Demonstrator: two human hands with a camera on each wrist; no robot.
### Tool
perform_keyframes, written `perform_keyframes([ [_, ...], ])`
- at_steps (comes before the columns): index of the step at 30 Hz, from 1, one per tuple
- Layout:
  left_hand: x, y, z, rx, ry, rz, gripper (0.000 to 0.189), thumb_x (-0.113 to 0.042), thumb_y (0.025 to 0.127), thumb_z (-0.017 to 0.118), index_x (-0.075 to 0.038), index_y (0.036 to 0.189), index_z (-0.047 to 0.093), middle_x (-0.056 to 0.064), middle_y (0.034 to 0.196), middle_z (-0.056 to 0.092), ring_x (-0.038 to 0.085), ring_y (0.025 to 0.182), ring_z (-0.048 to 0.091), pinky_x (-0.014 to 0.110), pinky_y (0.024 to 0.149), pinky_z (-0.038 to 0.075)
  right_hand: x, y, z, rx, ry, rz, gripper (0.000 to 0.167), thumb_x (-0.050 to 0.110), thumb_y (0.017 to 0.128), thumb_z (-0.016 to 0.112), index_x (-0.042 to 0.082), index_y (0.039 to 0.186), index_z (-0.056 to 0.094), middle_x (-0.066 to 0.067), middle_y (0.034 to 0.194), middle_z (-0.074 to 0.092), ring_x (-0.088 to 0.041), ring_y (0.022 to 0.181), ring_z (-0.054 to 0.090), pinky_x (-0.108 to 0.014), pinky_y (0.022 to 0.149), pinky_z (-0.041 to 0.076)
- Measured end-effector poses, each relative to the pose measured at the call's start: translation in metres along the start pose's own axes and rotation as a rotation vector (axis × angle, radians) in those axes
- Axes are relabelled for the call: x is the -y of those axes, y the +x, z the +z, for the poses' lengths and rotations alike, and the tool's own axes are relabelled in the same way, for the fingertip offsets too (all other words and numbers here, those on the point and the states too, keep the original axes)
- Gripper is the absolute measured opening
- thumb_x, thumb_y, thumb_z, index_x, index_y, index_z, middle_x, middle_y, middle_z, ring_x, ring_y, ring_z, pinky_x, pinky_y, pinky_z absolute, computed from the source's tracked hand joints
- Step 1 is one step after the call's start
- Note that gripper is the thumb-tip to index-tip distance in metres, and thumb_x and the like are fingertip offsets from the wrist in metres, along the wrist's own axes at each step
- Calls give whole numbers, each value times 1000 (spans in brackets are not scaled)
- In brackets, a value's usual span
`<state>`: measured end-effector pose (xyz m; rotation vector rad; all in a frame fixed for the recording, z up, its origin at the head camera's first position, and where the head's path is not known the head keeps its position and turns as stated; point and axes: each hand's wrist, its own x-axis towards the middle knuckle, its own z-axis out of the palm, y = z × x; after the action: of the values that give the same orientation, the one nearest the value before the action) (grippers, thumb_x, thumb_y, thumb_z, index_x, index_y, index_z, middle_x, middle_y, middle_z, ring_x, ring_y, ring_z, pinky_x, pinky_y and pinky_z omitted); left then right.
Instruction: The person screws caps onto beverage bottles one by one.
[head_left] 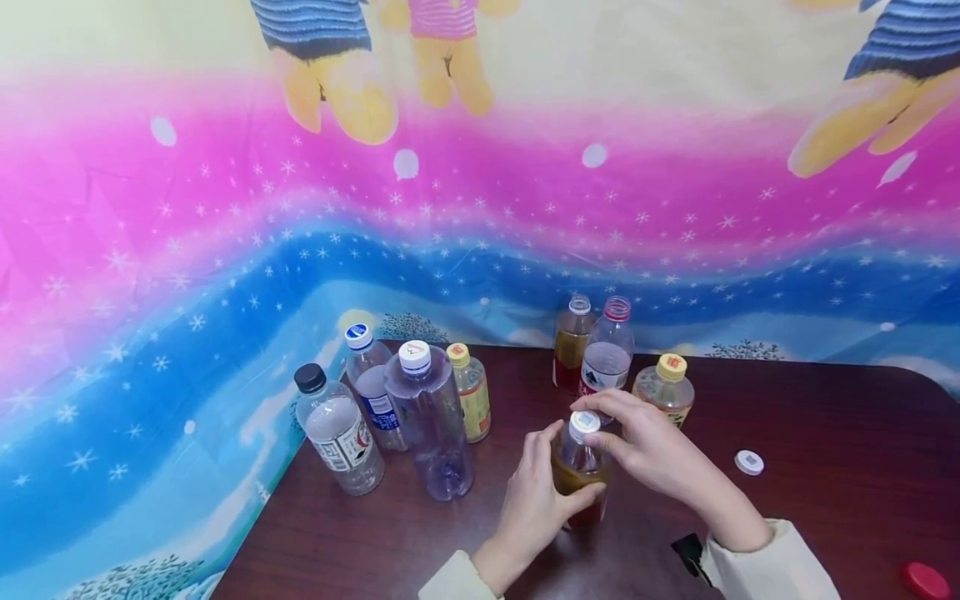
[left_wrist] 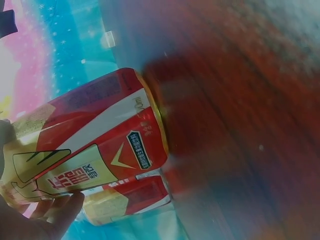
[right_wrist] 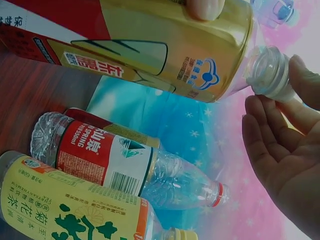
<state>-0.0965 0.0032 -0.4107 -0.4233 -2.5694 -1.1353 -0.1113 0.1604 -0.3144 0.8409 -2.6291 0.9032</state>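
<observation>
A drink bottle [head_left: 577, 479] with a red and gold label stands upright near the table's middle. My left hand [head_left: 531, 500] grips its body, fingers on one side and thumb across the front. At the top, my right hand [head_left: 651, 437] pinches the white cap [head_left: 585, 422] between thumb and fingers. The right wrist view shows the clear bottle neck [right_wrist: 262, 70] just below those fingertips; whether the cap is loose or tight I cannot tell. In the left wrist view the bottle's label [left_wrist: 95, 135] faces the camera, its base at the tabletop.
Capped bottles, among them a tall purplish one [head_left: 431, 425] and a black-capped one [head_left: 341, 433], stand on the left. Behind the hands are two uncapped bottles, one with a red neck ring [head_left: 617, 310], and a yellow-capped bottle [head_left: 670, 371]. A white cap [head_left: 748, 462] and red cap [head_left: 925, 579] lie right.
</observation>
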Motion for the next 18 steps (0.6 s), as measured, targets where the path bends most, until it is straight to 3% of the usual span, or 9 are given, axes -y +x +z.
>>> perform_keyframes([
  [11, -1, -3, 0, 58, -127, -120, 91, -43, 75, 78, -14, 145, 30, 6, 129, 51, 21, 114, 59, 40, 93, 51, 1, -1, 4, -22, 24, 14, 28, 4, 82, 70, 11, 110, 66, -2, 112, 67, -22, 107, 62, -43, 88, 51],
  [18, 5, -7, 0, 104, -76, -141, 91, -44, 69, 82, -8, 138, 35, 8, 126, 51, 24, 114, 57, 39, 91, 52, 1, -3, 5, -29, 36, 27, 28, 6, 83, 69, 12, 110, 66, -3, 113, 66, -22, 107, 61, -42, 88, 51],
])
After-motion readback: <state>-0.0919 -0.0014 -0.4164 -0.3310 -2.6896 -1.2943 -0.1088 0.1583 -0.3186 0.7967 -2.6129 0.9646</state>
